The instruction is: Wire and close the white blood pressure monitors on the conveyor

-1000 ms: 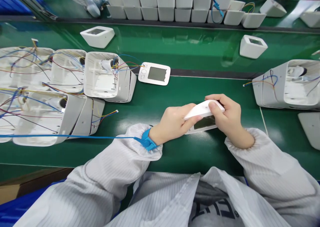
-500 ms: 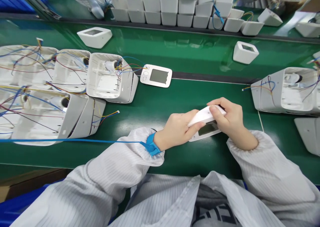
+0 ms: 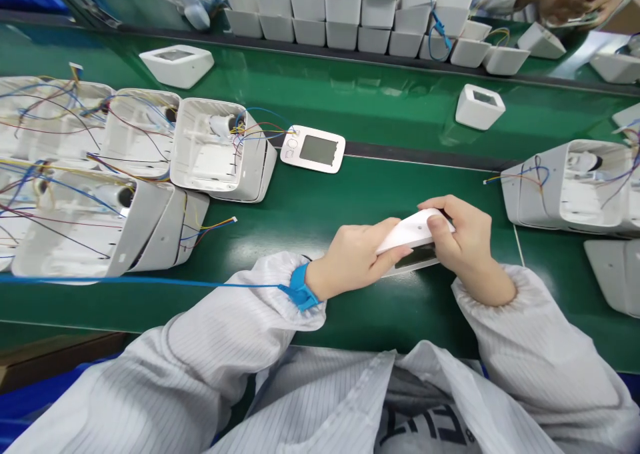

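1. I see the left hand (image 3: 353,259) and right hand (image 3: 463,244) clamped on a white casing (image 3: 411,231) over the green bench (image 3: 310,217).
2. Left of a display panel (image 3: 319,150), an open housing (image 3: 254,167) contains a white cylinder (image 3: 219,125) and wires (image 3: 240,133).

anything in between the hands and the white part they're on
Nothing visible: the left hand and right hand both grip the white part directly. The blue strap is at the left wrist, and its cord runs away leftward, clear of the part.
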Available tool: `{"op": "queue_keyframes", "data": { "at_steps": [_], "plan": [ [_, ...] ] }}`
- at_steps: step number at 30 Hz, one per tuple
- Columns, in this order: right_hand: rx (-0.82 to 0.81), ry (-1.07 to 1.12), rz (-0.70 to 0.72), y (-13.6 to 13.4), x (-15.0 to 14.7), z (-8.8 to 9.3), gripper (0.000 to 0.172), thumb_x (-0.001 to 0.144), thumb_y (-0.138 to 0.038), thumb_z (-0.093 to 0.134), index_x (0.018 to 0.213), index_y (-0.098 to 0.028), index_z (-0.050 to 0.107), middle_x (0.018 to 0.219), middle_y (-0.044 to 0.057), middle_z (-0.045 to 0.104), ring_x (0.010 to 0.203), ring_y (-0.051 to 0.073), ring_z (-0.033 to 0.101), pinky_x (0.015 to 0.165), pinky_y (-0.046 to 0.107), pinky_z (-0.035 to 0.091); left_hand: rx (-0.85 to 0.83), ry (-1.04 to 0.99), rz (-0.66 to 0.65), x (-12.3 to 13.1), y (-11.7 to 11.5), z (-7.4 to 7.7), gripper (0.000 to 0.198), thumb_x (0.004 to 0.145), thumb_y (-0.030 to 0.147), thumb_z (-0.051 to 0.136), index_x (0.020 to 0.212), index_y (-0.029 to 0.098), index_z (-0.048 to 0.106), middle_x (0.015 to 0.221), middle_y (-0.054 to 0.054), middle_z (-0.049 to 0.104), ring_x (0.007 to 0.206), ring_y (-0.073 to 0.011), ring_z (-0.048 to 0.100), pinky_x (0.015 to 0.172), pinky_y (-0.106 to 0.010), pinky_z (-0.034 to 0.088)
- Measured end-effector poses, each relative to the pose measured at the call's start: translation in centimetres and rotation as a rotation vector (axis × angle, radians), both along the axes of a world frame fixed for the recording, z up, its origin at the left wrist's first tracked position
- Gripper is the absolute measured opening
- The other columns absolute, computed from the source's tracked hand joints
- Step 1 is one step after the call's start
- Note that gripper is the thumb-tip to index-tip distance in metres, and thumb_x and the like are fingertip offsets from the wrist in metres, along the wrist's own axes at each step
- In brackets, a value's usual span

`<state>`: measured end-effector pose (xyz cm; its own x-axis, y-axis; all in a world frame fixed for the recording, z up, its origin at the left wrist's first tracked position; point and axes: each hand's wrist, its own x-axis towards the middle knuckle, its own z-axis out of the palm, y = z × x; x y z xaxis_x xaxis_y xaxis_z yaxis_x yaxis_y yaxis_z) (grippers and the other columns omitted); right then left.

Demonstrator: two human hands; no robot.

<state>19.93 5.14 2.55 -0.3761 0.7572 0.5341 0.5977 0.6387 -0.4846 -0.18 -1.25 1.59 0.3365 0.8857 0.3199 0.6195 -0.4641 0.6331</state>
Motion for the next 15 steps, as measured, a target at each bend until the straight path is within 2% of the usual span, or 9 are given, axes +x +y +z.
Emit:
{"op": "queue_keyframes", "data": {
  "at_steps": [4,6,9,11,15],
  "plan": [
    [-0.04,0.0,-0.005,-0.1,0.1,0.1,0.046,0.1,-0.052,0.04,0.082,-0.021,0.068,0.07,0.002,0.069,0.061,0.017,0.063,0.06,0.031,0.048,-0.002,-0.005,-0.002,0.3,-0.4,0.0,0.047,0.1,0.05,0.039,0.123,0.013,0.058,0.087,-0.004,0.073,0.071,-0.0184,0.069,0.065,-0.029,0.047],
    [-0.091,0.052,-0.011,-0.1,-0.1,-0.2,0.046,0.101,-0.052,0.039,0.084,-0.022,0.069,0.074,0.003,0.07,0.065,0.018,0.065,0.063,0.032,0.05,-0.003,-0.038,0.007,0.3,-0.2,-0.1,0.046,0.1,0.05,0.041,0.122,0.014,0.059,0.088,-0.005,0.074,0.072,-0.0183,0.069,0.066,-0.029,0.048],
    [-0.171,0.167,-0.005,0.1,-0.3,-1.0,0.05,0.101,-0.058,0.035,0.102,-0.023,0.069,0.098,0.007,0.074,0.088,0.023,0.07,0.074,0.036,0.055,-0.023,-0.16,0.033,0.0,0.4,-0.6,0.04,0.099,0.046,0.046,0.12,0.016,0.061,0.099,-0.005,0.075,0.084,-0.0182,0.071,0.074,-0.028,0.052],
    [-0.177,0.141,0.001,0.4,-0.4,-1.5,0.055,0.1,-0.063,0.033,0.115,-0.022,0.067,0.11,0.01,0.072,0.097,0.026,0.07,0.077,0.038,0.056,-0.031,-0.282,0.093,-0.2,0.8,-0.9,0.036,0.099,0.043,0.049,0.12,0.018,0.063,0.109,-0.006,0.075,0.094,-0.0182,0.071,0.082,-0.028,0.054],
    [-0.126,-0.039,0.013,0.8,0.1,-1.4,0.061,0.098,-0.067,0.032,0.112,-0.021,0.069,0.092,0.009,0.075,0.081,0.025,0.072,0.067,0.036,0.055,-0.05,-0.422,0.175,-0.2,0.7,-1.2,0.034,0.097,0.041,0.053,0.12,0.018,0.065,0.115,-0.006,0.074,0.101,-0.0177,0.071,0.088,-0.027,0.055]
  ]
}}
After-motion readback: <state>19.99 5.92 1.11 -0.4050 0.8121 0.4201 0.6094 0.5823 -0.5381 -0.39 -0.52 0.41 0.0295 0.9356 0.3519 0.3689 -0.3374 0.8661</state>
